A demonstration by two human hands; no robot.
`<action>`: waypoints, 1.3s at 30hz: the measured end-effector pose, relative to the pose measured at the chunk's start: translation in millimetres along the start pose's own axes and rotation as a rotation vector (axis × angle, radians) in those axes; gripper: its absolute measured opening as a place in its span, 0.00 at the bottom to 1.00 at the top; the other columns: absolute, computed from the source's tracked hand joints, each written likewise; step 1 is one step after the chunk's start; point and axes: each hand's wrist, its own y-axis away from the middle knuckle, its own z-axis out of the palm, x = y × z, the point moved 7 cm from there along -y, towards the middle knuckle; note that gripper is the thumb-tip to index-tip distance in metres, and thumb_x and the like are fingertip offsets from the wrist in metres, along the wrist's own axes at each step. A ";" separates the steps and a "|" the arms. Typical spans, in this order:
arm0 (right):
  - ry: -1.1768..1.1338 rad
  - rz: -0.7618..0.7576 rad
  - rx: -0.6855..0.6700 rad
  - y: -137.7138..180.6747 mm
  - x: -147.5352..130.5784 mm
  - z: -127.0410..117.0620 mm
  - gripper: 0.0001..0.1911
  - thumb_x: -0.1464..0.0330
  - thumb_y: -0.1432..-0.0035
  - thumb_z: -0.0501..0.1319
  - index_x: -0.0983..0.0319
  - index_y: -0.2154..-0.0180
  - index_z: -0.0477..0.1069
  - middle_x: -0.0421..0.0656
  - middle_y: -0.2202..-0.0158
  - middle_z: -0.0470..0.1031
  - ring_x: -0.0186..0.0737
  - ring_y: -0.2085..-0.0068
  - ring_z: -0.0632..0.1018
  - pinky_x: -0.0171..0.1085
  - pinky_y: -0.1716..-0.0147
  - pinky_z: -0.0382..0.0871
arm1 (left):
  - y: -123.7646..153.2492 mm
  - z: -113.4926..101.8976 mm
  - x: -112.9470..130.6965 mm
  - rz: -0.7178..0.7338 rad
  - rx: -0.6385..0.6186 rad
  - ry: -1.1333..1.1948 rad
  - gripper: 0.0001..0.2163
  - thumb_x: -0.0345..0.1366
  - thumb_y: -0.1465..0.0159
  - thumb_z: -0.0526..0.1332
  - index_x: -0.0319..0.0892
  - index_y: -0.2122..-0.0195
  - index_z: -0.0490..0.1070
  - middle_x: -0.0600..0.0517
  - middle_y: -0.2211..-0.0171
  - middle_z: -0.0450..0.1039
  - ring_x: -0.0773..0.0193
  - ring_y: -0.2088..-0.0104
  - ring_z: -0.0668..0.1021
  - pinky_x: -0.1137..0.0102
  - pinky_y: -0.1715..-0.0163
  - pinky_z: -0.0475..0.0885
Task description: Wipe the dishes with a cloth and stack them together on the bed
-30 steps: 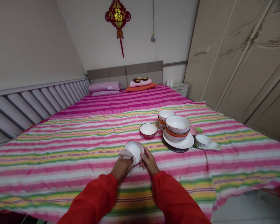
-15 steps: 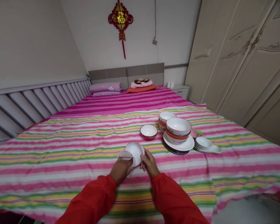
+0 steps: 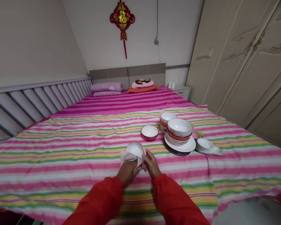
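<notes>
A small white bowl [image 3: 135,148] with a pinkish rim is tilted toward me above the striped cloth. My right hand [image 3: 151,164] grips its right side, fingers bent round the rim. A pale cloth [image 3: 129,156] is bunched in my left hand [image 3: 128,172] and lies against the bowl's near inner side. The fingertips of the left hand are partly hidden by cloth and bowl. Just beyond, a red bowl [image 3: 150,132] with a white inside stands upright, touched by neither hand.
To the right, large bowls [image 3: 179,127] sit stacked on a white plate [image 3: 191,145] above dark plates. Behind them is another bowl stack [image 3: 168,117]. Further right are small white dishes [image 3: 204,144] and a white spoon [image 3: 216,151]. A striped cloth [image 3: 61,168] covers the bed.
My left hand has moved right with the cloth, nearer to my right hand, and the cloth covers more of the bowl's near side. The other dishes stay put.
</notes>
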 end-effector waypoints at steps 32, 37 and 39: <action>0.059 0.046 -0.030 2.3 -8.1 6.6 0.34 0.53 0.48 0.65 0.65 0.45 0.65 0.33 0.84 0.68 0.27 0.88 0.62 0.26 0.92 0.51 | -11.7 -4.2 21.0 -0.083 -0.280 0.018 0.23 0.49 0.31 0.42 0.41 0.49 0.67 0.42 0.52 0.74 0.52 0.51 0.75 0.61 0.54 0.69; 0.062 0.025 -0.011 2.1 -11.5 6.5 0.32 0.53 0.48 0.64 0.65 0.47 0.67 0.34 0.83 0.69 0.27 0.88 0.62 0.26 0.91 0.53 | -26.1 1.5 5.6 -0.226 -0.208 -0.127 0.28 0.51 0.35 0.50 0.35 0.41 0.61 0.33 0.48 0.71 0.41 0.47 0.73 0.51 0.53 0.67; 0.045 0.037 0.001 2.0 -9.3 5.5 0.33 0.53 0.49 0.65 0.65 0.47 0.66 0.35 0.83 0.71 0.28 0.88 0.65 0.26 0.91 0.55 | -22.1 2.1 3.0 -0.210 -0.207 -0.093 0.31 0.50 0.38 0.55 0.35 0.38 0.59 0.33 0.48 0.72 0.40 0.48 0.73 0.51 0.54 0.68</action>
